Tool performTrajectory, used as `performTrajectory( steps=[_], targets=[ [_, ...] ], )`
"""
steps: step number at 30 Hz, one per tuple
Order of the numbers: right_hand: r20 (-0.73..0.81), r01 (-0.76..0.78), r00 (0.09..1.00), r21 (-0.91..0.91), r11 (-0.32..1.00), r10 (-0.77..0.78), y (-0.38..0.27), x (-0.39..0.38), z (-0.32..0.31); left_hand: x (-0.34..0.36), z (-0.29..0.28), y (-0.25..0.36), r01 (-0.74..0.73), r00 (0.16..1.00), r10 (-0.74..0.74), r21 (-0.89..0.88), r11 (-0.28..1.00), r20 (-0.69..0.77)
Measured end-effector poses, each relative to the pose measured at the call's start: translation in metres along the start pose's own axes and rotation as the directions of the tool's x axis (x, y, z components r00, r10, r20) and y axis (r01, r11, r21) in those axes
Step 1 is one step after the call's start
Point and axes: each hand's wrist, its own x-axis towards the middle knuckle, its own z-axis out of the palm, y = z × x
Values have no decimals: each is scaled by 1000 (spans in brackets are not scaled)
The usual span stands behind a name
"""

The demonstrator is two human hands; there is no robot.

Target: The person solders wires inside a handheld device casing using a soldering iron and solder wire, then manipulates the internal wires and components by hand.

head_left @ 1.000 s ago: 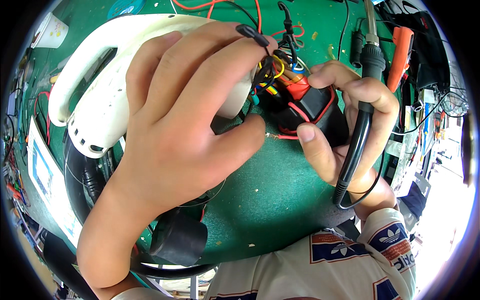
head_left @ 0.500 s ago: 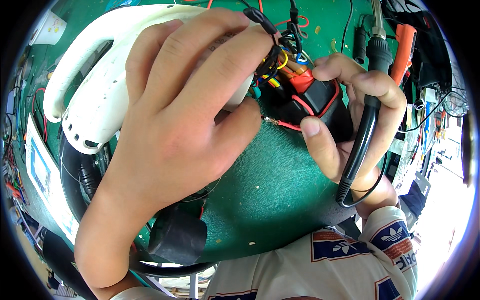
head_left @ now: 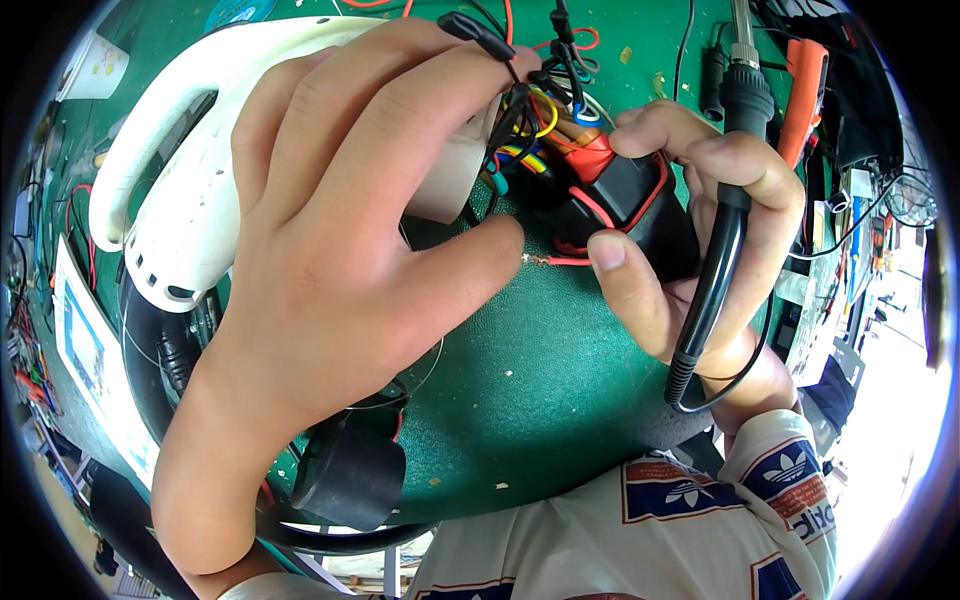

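My left hand (head_left: 350,250) is curled over the white plastic housing (head_left: 175,200) and its pale cylindrical part (head_left: 452,170), beside a bundle of coloured wires (head_left: 530,125) with black sleeves. My right hand (head_left: 680,250) holds a black boxy part (head_left: 615,210) with red and orange bits at its top, and a soldering iron (head_left: 747,105), upright along its fingers with its cable looping down. A red wire (head_left: 568,261) with a bared, frayed end runs from the black part toward my left thumb.
The green mat (head_left: 480,400) bears a black cylindrical part (head_left: 350,465), a thick black hose (head_left: 145,350) and a white sheet (head_left: 85,340). A paper cup (head_left: 95,65) stands upper left, an orange-handled tool (head_left: 800,80) lies upper right, with cluttered cables along both sides.
Over the last second my left hand rose slightly, then shifted left; its thumb moved up then back out. My right hand moved a little up and the black part shifted with it.
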Motion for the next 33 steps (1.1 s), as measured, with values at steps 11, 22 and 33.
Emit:
performTrajectory(
  steps=[11, 22, 33],
  targets=[
    [-9, -38, 999, -7, 999, 38, -3, -1, 1, 0, -1, 0, 49, 998, -51, 62, 997, 39],
    [-3, -11, 1000, -18, 1000, 11, -2, 0, 1, -3, 8, -7, -46, 997, 44, -43, 998, -57],
    [2, 0, 1000, 13, 1000, -1, -4, 2, 3, -2, 4, -2, 86, 995, -86, -9, 996, -58]
  ],
)
